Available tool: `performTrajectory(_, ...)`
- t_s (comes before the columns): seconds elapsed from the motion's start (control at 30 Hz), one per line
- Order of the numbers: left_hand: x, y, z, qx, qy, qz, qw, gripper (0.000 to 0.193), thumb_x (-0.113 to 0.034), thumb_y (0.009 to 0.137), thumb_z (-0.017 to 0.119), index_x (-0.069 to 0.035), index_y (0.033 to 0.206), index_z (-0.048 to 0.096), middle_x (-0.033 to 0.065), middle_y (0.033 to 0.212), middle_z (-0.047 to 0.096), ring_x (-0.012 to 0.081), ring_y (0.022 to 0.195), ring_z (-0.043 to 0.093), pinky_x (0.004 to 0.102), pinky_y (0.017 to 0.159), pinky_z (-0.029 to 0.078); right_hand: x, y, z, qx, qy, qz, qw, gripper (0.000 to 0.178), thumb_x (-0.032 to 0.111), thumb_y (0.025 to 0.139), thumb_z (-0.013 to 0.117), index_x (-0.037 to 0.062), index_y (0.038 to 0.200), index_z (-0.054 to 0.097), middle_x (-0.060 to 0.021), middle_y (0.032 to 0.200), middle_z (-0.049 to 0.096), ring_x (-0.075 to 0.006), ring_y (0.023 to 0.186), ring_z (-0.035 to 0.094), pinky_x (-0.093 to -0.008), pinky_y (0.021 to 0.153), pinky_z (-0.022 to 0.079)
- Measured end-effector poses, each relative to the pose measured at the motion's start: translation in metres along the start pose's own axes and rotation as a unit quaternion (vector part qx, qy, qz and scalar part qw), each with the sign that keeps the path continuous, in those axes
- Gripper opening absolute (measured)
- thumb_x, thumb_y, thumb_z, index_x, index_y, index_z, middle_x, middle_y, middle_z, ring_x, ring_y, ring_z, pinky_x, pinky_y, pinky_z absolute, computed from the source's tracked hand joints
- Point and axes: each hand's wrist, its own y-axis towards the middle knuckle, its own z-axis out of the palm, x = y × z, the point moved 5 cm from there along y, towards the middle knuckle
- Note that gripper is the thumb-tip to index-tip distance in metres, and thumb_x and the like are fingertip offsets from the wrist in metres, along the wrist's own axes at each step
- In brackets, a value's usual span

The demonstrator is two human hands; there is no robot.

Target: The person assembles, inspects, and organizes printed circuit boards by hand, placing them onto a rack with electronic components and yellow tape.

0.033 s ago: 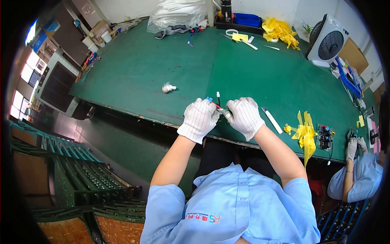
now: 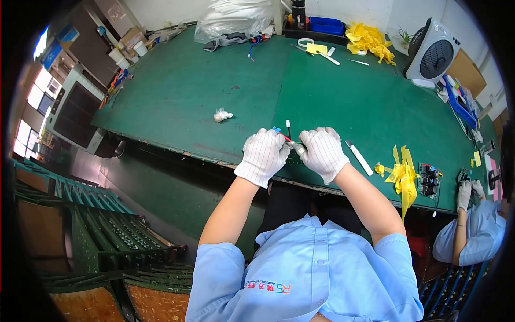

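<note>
Both of my hands wear white striped gloves and are held close together over the near edge of the green workbench. My left hand [image 2: 262,155] is closed on a short bundle of wires, with a blue connector [image 2: 277,130] poking out above its fingers. Between the hands a red wire [image 2: 286,138] shows. A black wire ending in a white plug [image 2: 288,124] points away from me. My right hand [image 2: 323,152] pinches the other side of the wires; its fingertips hide the grip. Right of it lies a white-handled utility knife [image 2: 360,159].
Yellow tape scraps [image 2: 403,180] and a circuit board [image 2: 428,180] lie to the right. A crumpled white wad [image 2: 222,115] rests left of centre. Farther back stand a fan [image 2: 435,56] and a blue bin [image 2: 327,26]. At far right a co-worker's gloved hands [image 2: 464,194] hold something.
</note>
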Motion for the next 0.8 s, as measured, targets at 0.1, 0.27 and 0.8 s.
performTrajectory(0.1,0.005,0.009,0.001,-0.028,-0.005,-0.021,0.999,0.022,-0.025,0.075,0.074,-0.010,0.071,0.058,0.0062,0.073,0.057,0.0260,0.071,0.059,0.0403,0.060,0.050,-0.004,0.012,-0.004,0.007,-0.004,0.021,1.000,0.032,0.037,0.089,0.063,0.0099,0.073,0.059,-0.0122,0.064,0.061,-0.0321,0.068,0.063,-0.0450,0.069,0.046)
performTrajectory(0.27,0.012,0.036,-0.020,-0.103,-0.035,-0.008,0.994,0.019,-0.019,0.076,0.074,-0.008,0.072,0.058,0.0079,0.071,0.056,0.0282,0.070,0.058,0.0417,0.060,0.048,-0.012,0.045,-0.032,0.029,-0.008,0.012,0.999,0.031,0.038,0.089,0.060,0.0106,0.077,0.064,-0.0131,0.064,0.064,-0.0352,0.066,0.064,-0.0477,0.068,0.046)
performTrajectory(0.8,0.024,0.084,-0.007,0.054,-0.034,-0.096,0.993,0.033,-0.037,0.084,0.065,-0.005,0.077,0.070,0.0162,0.077,0.067,0.0353,0.080,0.067,0.0464,0.069,0.054,-0.038,0.064,-0.030,0.094,-0.008,0.061,0.994,0.041,0.041,0.098,0.047,0.0099,0.083,0.068,-0.0149,0.077,0.069,-0.0369,0.076,0.068,-0.0521,0.069,0.050)
